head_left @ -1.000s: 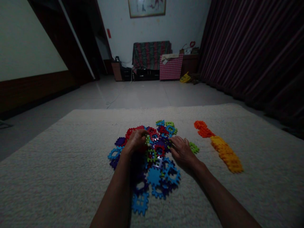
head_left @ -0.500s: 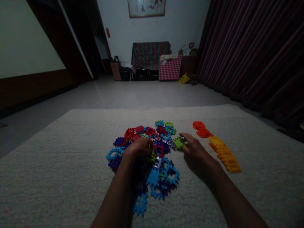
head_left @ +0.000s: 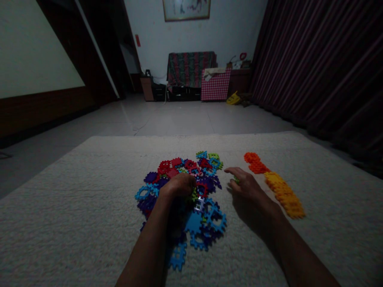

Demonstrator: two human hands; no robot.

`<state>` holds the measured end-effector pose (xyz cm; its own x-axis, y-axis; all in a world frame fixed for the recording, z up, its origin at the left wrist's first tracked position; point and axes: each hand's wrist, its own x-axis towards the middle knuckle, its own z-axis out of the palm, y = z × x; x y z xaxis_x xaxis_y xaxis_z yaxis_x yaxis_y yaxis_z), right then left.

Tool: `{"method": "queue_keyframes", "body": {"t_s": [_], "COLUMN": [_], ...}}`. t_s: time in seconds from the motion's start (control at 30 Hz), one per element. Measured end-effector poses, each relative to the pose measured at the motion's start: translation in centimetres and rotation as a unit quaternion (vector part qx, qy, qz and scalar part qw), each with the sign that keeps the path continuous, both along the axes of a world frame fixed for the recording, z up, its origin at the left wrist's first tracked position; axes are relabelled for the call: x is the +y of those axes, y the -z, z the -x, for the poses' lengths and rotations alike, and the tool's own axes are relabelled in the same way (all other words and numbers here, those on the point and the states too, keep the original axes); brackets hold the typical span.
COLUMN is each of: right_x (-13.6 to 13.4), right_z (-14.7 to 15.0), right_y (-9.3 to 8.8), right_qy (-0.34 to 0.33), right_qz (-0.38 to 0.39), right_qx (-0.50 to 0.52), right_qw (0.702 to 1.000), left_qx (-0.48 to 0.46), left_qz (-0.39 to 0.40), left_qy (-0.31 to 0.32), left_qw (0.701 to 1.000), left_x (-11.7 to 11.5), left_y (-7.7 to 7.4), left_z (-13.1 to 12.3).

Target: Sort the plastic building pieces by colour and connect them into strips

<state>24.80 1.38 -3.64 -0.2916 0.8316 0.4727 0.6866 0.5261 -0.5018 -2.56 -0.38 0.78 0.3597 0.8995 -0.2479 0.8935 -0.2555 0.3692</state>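
Note:
A heap of flat toothed plastic building pieces in blue, purple, red and green lies on the pale carpet, with a plain blue piece (head_left: 194,222) near its front. My left hand (head_left: 180,185) is over the middle of the heap, its fingers curled down; whatever they grip is hidden. Just below those fingers a green piece (head_left: 194,194) shows. To the right of the heap my right hand (head_left: 243,183) is closed around a green building piece (head_left: 237,179), mostly covered by the fingers, with the index finger stretched out.
Right of my right hand lie a row of overlapping yellow pieces (head_left: 284,195) and a group of orange pieces (head_left: 255,162). The carpet (head_left: 98,171) ends at a tiled floor (head_left: 179,117). A cabinet with a checked cloth (head_left: 215,85) stands by the far wall; a curtain (head_left: 293,59) hangs right.
My right hand has drawn the green piece away from the heap's right edge and into its fingers. My left hand has shifted slightly right over the heap.

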Motion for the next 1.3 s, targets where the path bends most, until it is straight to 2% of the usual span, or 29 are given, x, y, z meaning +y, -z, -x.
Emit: {"method": "queue_keyframes", "body": {"t_s": [0.07,0.13,0.3,0.47,0.63,0.77,0.83,0.9,0.97,1.07,1.13,1.23,1.3], "right_x": [-1.0,-2.1,-3.7,-3.1,-2.5,-1.5,-0.8,-0.1,0.5,1.1,1.6,2.7,3.6], "right_z": [2.2,4.3,7.4,7.7,7.6,6.0,4.6,3.0,1.4,-0.7,-1.6,-1.5,-0.3], "right_y": [-0.8,-1.2,-0.7,0.5,0.8,0.1,-0.1,0.1,0.6,1.6,1.9,1.6,1.1], "right_qy": [-0.07,-0.095,-0.075,-0.038,-0.034,-0.003,0.044,0.085,0.108,0.111,0.124,0.133,0.11], "right_qz": [0.041,0.081,0.228,0.278,0.277,0.244,0.226,0.228,0.25,0.256,0.193,0.095,0.077], "right_qx": [0.001,0.022,0.121,0.208,0.263,0.217,0.168,0.135,0.125,0.084,0.048,0.008,-0.011], "right_qw": [0.997,0.992,0.963,0.937,0.924,0.945,0.959,0.96,0.954,0.957,0.972,0.986,0.991], "left_qx": [-0.012,-0.045,-0.12,-0.157,-0.19,-0.253,-0.214,-0.108,-0.01,0.073,0.079,0.066,0.059], "left_qz": [0.009,-0.006,-0.051,-0.079,-0.103,-0.108,-0.149,-0.194,-0.198,-0.16,-0.132,-0.157,-0.191], "left_qy": [0.004,-0.005,-0.017,-0.031,-0.043,-0.045,-0.104,-0.184,-0.249,-0.295,-0.286,-0.27,-0.277], "left_qw": [1.0,0.999,0.991,0.984,0.975,0.96,0.96,0.958,0.948,0.939,0.946,0.948,0.94], "left_x": [0.0,0.0,-0.1,0.3,0.2,0.0,0.2,0.2,0.2,0.1,0.0,0.2,0.3], "left_y": [-0.3,-0.7,-0.5,0.9,1.2,0.7,0.5,0.3,0.5,1.5,2.8,4.9,6.1], "left_z": [0.2,0.2,-0.8,-2.6,-3.8,-2.6,-0.7,1.8,4.4,7.3,8.2,8.4,8.2]}}
